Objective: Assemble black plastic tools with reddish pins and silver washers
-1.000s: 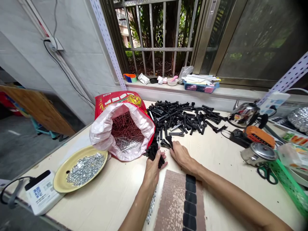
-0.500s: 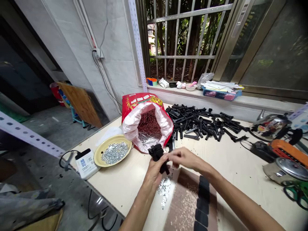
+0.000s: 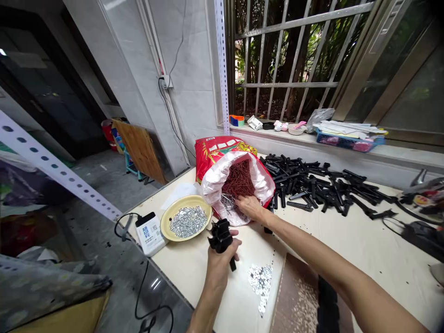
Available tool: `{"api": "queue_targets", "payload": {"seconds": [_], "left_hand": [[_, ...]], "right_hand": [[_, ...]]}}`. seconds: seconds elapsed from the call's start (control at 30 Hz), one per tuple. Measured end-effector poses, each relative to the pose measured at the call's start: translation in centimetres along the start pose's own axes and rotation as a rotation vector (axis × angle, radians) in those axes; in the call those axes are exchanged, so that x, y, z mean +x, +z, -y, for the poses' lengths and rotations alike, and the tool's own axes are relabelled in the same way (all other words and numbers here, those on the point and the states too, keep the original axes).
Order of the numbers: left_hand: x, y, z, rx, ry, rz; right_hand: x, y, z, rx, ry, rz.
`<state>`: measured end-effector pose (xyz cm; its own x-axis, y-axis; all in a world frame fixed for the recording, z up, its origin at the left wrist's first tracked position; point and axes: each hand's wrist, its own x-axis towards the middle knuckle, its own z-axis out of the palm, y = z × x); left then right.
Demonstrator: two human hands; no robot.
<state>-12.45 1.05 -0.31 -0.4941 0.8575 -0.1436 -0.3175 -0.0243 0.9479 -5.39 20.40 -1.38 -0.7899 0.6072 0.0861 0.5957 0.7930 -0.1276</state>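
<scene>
My left hand [image 3: 218, 266] is closed around a bundle of black plastic parts [image 3: 221, 235], held above the table just in front of the bag. My right hand [image 3: 250, 207] reaches into the mouth of a red bag [image 3: 222, 149] with a white lining. Its fingers are bent down among long silver screw-like pins [image 3: 227, 200]; the fingertips are partly hidden, so what they pinch is unclear. Behind it the bag is full of reddish-brown pins [image 3: 239, 178]. Small silver washers [image 3: 261, 283] lie scattered on the table between my forearms.
A yellow bowl [image 3: 165, 227] of small metal pieces stands left of the bag, beside a white box [image 3: 150, 235] with a cable. Black plastic parts [image 3: 312, 185] are heaped behind at the right. A brown board [image 3: 294, 300] carrying black pads [image 3: 328, 305] lies under my right forearm.
My right hand has left the black parts in my left hand and moved forward into the bag's mouth. The view has swung left, so things appear farther right.
</scene>
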Motion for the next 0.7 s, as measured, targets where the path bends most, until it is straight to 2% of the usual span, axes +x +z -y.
{"api": "queue_targets", "payload": {"seconds": [0.13, 0.3, 0.4, 0.57, 0.7], "left_hand": [[0.8, -0.4, 0.4, 0.036, 0.011, 0.032], [1.8, -0.8, 0.3, 0.068, 0.057, -0.009], [2.1, -1.2, 0.1, 0.131, 0.071, 0.001], [2.1, -1.4, -0.3, 0.188, 0.161, 0.022], [1.9, -1.3, -0.1, 0.272, 0.185, 0.134]], "right_hand": [[-1.1, -0.2, -0.1, 0.062, 0.094, -0.067], [-1.4, -1.9, 0.1, 0.223, 0.146, -0.215], [-1.8, -3.7, 0.2, 0.379, 0.131, -0.286], [-4.5, -8.0, 2.4, 1.043, 0.010, -0.544], [-7.2, -10.1, 5.2, 1.072, -0.066, -0.520]]}}
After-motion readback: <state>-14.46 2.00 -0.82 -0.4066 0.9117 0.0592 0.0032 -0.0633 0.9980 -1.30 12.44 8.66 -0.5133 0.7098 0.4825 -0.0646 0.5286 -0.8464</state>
